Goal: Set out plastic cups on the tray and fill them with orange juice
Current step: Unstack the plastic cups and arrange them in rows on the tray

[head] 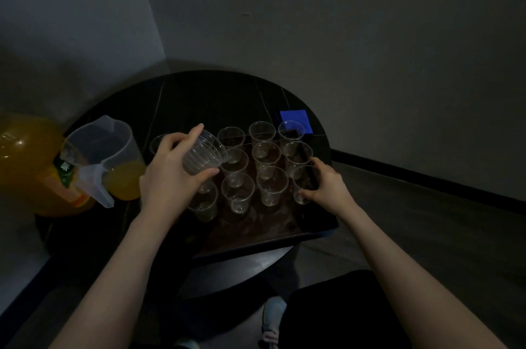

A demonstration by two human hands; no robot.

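Note:
A dark tray (318, 230) lies on a round black table, with several empty clear plastic cups (270, 186) standing upright in rows on it. My left hand (170, 177) holds a tilted stack of clear cups (203, 153) above the tray's left side. My right hand (327, 186) grips one upright cup (303, 186) at the tray's right edge. A clear plastic jug (105, 155) with some orange juice at the bottom stands left of the tray. Beside the jug stands a large orange juice bottle (31, 166).
A blue cloth (296, 120) lies on the table (199, 98) behind the cups at the right. The table sits in a dim corner with walls close behind and to the left. My dark-clothed leg and a shoe (273, 317) show below the table's front edge.

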